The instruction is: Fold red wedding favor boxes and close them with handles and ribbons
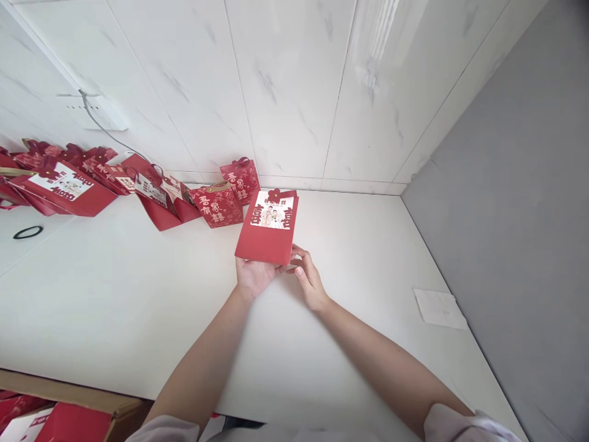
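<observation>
Over a white table [115, 307], set in a corner of marbled white wall tiles [285, 92] and a grey wall [506, 215], a flat red bag [268, 228] is held just above the surface. Its lower edge is gripped by the left hand [252, 276] from beneath and pinched by the right hand [309, 279] at the corner. More red bags [151, 190] are lined along the wall. A paper slip [439, 308] is seen near the grey wall, a black ring [27, 232] at the left, and a cardboard box [69, 393] below the table edge.

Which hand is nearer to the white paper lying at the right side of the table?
The right hand. It is at the red bag's lower corner, closer to the white paper. The left hand is farther away, under the bag.
</observation>
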Demonstrator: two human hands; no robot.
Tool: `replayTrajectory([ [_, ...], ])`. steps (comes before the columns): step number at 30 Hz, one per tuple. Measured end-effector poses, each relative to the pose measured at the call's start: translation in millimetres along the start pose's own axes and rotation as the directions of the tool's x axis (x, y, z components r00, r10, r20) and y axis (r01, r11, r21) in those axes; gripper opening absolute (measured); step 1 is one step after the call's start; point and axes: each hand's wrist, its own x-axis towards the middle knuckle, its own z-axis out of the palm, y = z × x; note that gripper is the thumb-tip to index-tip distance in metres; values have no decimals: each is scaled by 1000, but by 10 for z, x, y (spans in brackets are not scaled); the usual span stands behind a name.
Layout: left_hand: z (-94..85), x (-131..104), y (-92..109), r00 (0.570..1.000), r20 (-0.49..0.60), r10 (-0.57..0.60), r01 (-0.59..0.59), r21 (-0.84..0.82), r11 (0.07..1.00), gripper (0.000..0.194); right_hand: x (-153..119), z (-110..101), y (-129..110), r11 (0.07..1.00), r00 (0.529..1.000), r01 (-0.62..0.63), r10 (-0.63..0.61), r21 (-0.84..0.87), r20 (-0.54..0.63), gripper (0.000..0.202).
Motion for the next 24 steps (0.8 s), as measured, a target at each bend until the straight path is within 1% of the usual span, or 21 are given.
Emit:
replayTrajectory([
  [1,-13,0,4,1000,-11,18,-18,6,1000,65,2,-1,14,999,999,-27,27,19,-16,42],
  [3,-74,15,12,997,-60,53,-51,40,998,49,6,-3,40,995,990,-101,103,19,-97,40],
  [4,-117,31,12,992,-100,76,-67,83,994,41,9,-3,51,989,978,-147,147,9,-151,39],
  [5,-161,50,8,983,-146,113,-91,150,984,37,14,-3,58,982,962,-191,187,2,-200,38],
  [7,-234,93,-23,945,-232,232,-148,331,932,39,26,-3,62,972,940,-237,228,-5,-256,39],
  [9,-260,122,-79,894,-271,357,-204,463,863,41,38,0,54,976,948,-211,193,-47,-255,43],
  [10,-253,126,-112,875,-271,400,-234,486,842,43,43,2,47,980,957,-182,156,-85,-245,45],
  [12,-204,110,-168,863,-225,453,-311,471,825,57,48,8,29,979,970,-133,96,-156,-223,48],
  [14,-126,70,-197,860,-121,496,-397,451,799,74,46,13,11,979,975,-126,91,-163,-204,52],
  [16,-43,26,-197,845,-36,534,-452,485,749,82,42,17,-3,983,976,-141,119,-115,-180,57],
  [18,26,-4,-186,836,-29,548,-441,558,703,82,41,17,-14,985,977,-155,143,-69,-158,59],
  [20,67,-13,-182,835,-60,547,-398,620,676,75,43,13,-24,985,977,-167,159,-49,-139,59],
  [22,78,-6,-190,845,-78,529,-369,631,682,66,48,7,-36,985,979,-166,160,-41,-129,59],
  [24,69,9,-207,854,-91,513,-361,607,708,63,55,1,-46,988,981,-148,142,-37,-131,59],
])
